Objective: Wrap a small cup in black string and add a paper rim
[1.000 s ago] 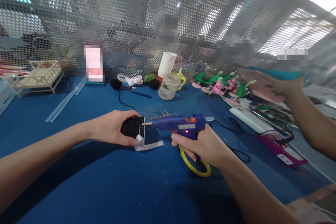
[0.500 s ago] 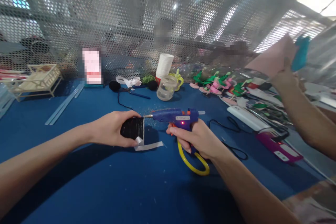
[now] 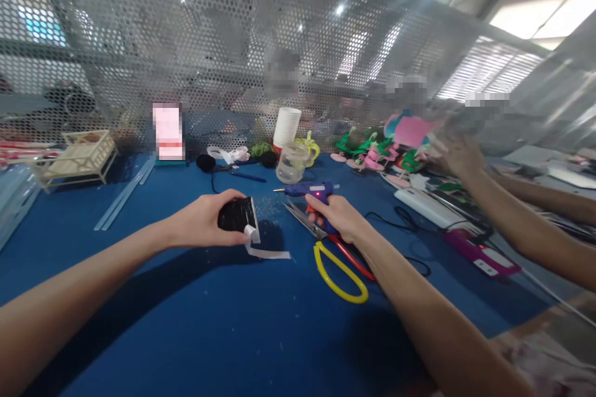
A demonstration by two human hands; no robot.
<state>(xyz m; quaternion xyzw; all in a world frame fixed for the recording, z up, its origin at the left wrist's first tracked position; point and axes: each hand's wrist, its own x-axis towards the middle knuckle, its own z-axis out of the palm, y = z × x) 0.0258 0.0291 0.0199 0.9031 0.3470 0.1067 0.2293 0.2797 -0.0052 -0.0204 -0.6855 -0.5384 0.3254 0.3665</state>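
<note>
My left hand (image 3: pixel 203 222) is closed round a small black block (image 3: pixel 234 216) resting on the blue table (image 3: pixel 186 322). A white ribbon (image 3: pixel 263 248) hangs from the block's near corner and trails onto the table. My right hand (image 3: pixel 339 216) grips a blue hot glue gun (image 3: pixel 307 189) with a lit red light, its nozzle pointing left and well apart from the block. Scissors with one yellow and one red handle (image 3: pixel 338 263) lie on the table just beneath my right wrist.
A clear jar (image 3: pixel 291 162), a stack of white cups (image 3: pixel 285 127) and black pom-poms (image 3: pixel 205 163) stand at the back by the perforated screen. A small wooden bed model (image 3: pixel 77 158) sits far left. Another person's arms (image 3: pixel 512 223) reach over pink and green craft pieces (image 3: pixel 372 152) at right.
My right hand has drawn the glue gun back and to the right, away from the black block. The scissors now show. The other person's hand has come down to the craft pieces.
</note>
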